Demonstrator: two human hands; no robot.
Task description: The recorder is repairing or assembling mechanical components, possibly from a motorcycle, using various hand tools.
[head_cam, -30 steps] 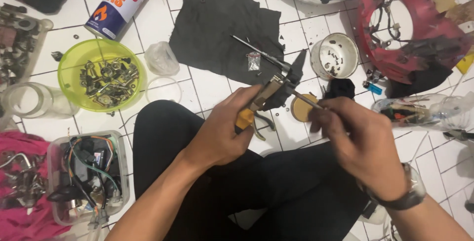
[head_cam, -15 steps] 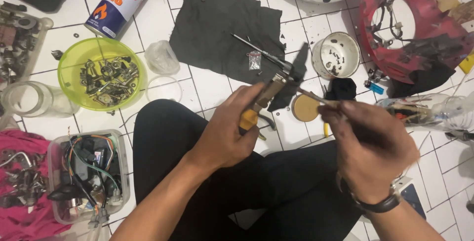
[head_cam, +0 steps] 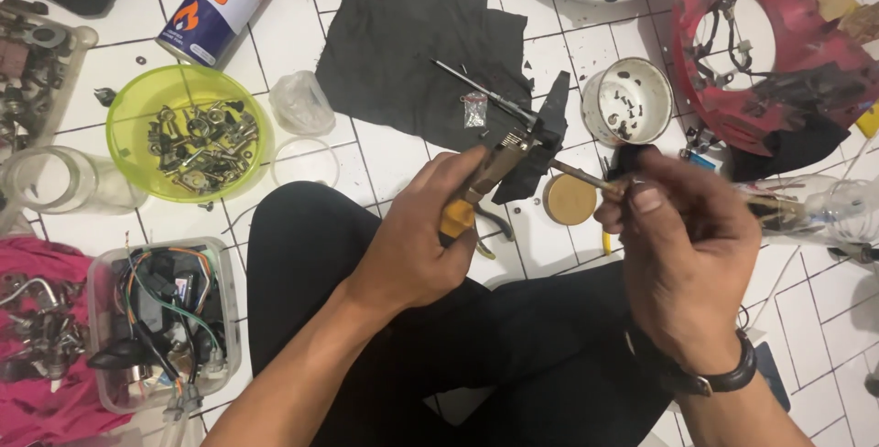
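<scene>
While gripped, pliers (head_cam: 490,179) in fingers (head_cam: 430,192).

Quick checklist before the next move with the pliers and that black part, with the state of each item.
1. Left hand grips yellow-handled pliers: ok.
2. Pliers tip on black part: ok.
3. Right hand holds thin rod: ok.
4. Rod tip seated in the part: cannot tell.
5. Green bowl of hardware upright, apart from hands: ok.
6. Screwdriver lies on dark cloth: ok.

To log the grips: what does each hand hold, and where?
Left hand grips pliers by the yellow handles; right hand pinches a thin rod at its end.
</scene>
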